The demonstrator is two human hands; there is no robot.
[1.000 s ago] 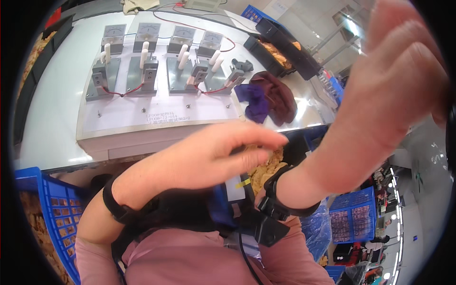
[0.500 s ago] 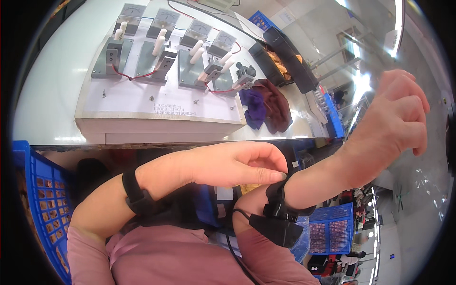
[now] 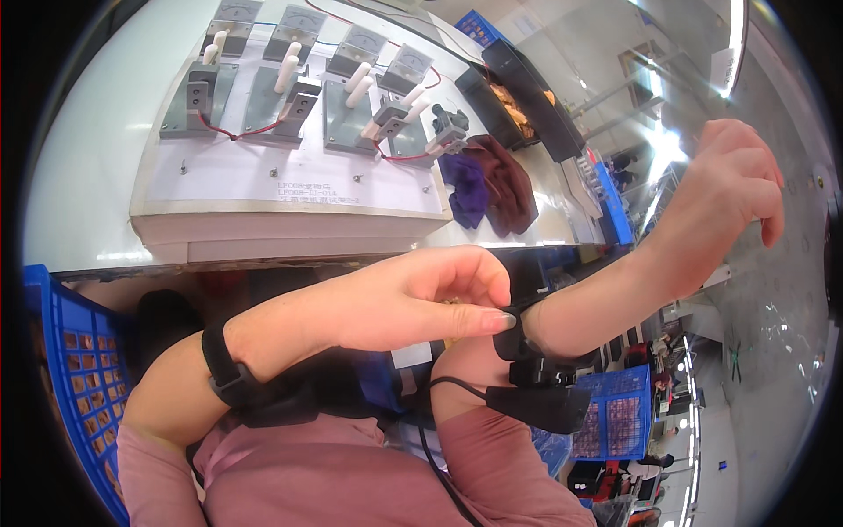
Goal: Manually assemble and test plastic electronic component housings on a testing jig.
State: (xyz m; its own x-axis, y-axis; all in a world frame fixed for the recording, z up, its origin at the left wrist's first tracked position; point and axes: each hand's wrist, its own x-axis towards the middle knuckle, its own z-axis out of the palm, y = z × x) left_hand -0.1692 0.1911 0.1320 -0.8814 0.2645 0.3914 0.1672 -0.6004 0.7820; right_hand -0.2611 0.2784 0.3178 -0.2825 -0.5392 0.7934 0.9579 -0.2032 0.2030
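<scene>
My left hand [image 3: 430, 299] reaches across my body to the black strap [image 3: 511, 338] on my right forearm. Its thumb presses at the strap's edge, and the fingers curl round behind, their tips partly hidden. A black camera-like device [image 3: 540, 400] with a cable hangs from that strap. My right hand [image 3: 729, 184] is raised at the right, back toward me, fingers curled in loosely; nothing shows in it. Another black strap [image 3: 230, 369] with a buckle circles my left forearm.
On the white table ahead stands a test fixture [image 3: 290, 220] with toggle clamps, meters and red wires. Purple cloth [image 3: 467, 189] and brown cloth [image 3: 505, 189] lie beside it, near black bins [image 3: 527, 97]. A blue crate [image 3: 83, 378] stands at my left, another crate [image 3: 615, 413] at right.
My left hand has moved slightly left and up, keeping at the strap. The black device has turned and shifted right. My right hand has risen slightly.
</scene>
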